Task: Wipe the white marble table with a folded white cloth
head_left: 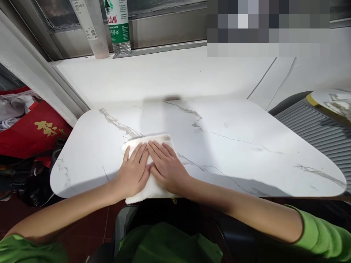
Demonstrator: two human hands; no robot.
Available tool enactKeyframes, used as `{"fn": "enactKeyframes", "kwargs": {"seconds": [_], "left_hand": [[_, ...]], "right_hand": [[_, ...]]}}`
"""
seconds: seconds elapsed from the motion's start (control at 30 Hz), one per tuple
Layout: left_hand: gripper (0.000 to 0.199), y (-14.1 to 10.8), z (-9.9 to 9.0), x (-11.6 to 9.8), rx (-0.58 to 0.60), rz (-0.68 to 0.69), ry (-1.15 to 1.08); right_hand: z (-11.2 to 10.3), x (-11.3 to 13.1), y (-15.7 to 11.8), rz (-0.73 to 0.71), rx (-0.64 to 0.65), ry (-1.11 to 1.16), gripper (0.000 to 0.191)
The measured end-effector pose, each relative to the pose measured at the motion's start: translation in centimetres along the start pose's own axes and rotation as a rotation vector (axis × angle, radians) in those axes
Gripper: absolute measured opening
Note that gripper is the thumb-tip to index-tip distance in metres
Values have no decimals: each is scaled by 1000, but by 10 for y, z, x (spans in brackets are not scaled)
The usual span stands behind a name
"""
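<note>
A folded white cloth (157,188) lies flat at the front edge of the white marbled table (236,146), its near end hanging slightly past the edge. My left hand (134,170) rests palm down on the cloth's left part, fingers stretched forward. Beside it, my right hand (167,166) lies flat on the cloth's right part, fingers extended and pointing forward-left. The two hands touch or nearly touch at the index fingers and thumbs. Neither hand grips the cloth.
A green-labelled water bottle (119,29) and a translucent cup (93,33) stand on the ledge behind the table. At left is a red bag (41,128) with gold lettering. A ribbed grey object with a marbled top (333,104) stands at right.
</note>
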State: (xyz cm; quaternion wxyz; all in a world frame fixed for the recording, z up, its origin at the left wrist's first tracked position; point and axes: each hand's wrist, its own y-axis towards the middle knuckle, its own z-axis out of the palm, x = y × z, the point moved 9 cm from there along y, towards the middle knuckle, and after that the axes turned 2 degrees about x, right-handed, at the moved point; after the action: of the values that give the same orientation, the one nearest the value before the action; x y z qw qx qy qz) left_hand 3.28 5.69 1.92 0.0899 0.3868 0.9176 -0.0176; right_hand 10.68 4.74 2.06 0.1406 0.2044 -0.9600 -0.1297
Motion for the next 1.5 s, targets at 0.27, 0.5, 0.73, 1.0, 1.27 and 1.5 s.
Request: {"fn": "enactKeyframes", "kwargs": {"seconds": [0.27, 0.5, 0.73, 1.0, 1.27, 1.5], "left_hand": [[51, 85, -3, 82, 9, -224, -40], [48, 172, -25, 151, -98, -194, -111], [50, 198, -24, 171, -122, -184, -104], [51, 164, -19, 150, -80, -191, -69], [53, 70, -12, 106, -23, -121, -15], [54, -33, -16, 77, -44, -177, -7]], "right_hand": [[25, -49, 97, 14, 56, -9, 58], [37, -104, 193, 136, -42, 48, 51], [37, -124, 211, 240, -115, 29, 45], [36, -104, 182, 188, -106, 31, 47], [32, -32, 106, 187, -42, 8, 55], [22, 56, 53, -18, 21, 19, 61]]}}
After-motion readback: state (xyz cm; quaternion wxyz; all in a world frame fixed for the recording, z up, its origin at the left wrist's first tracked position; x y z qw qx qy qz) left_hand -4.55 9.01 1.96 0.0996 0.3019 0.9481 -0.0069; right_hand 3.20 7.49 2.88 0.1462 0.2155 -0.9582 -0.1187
